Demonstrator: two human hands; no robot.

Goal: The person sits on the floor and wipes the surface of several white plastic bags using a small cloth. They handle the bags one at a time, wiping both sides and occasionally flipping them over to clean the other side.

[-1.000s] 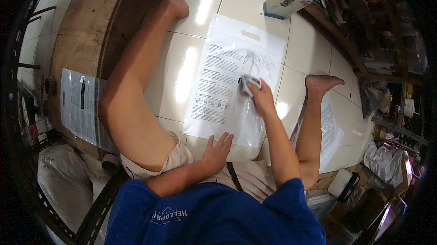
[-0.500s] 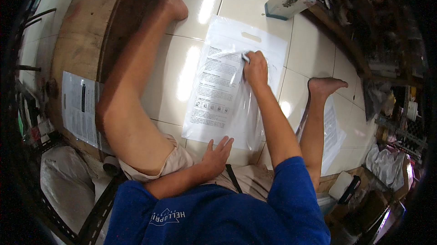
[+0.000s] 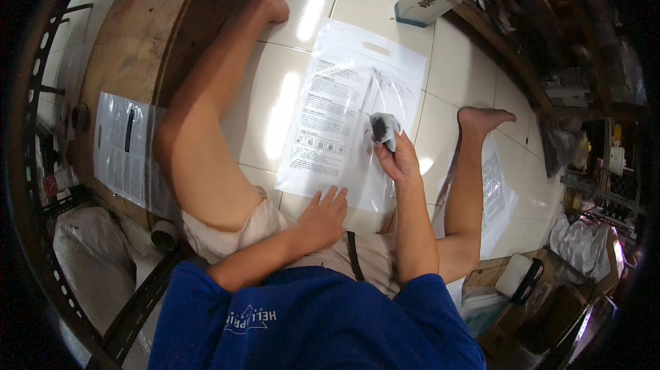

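Currently, the right hand [image 3: 399,161] grasps a black-smudged cloth [image 3: 382,126] over the four-o'clock part of a white printed plastic bag [image 3: 352,112] lying on the tiled floor [image 3: 271,71]; the left hand [image 3: 323,214], released and loosely spread, is by the bag's six-o'clock edge.

Place: a small, crowded workshop or storeroom, by the look of it; I can't tell which.
Floor: glossy pale tiles [image 3: 368,2], serving as the work surface, a printed white plastic bag [image 3: 354,112] spread flat on them.
Jug: a translucent container [image 3: 423,2] blotched with dark stains, bluish toward its base, standing on the tiles.
Left side: a bulky, scuffed wooden block [image 3: 124,47], and near it perforated metal struts [image 3: 149,301], the sort shelving is built from.
Right side: a heavy timber beam [image 3: 507,64] beside racks crammed with dim odds and ends, crumpled whitish plastic [image 3: 581,247] bunched nearby.
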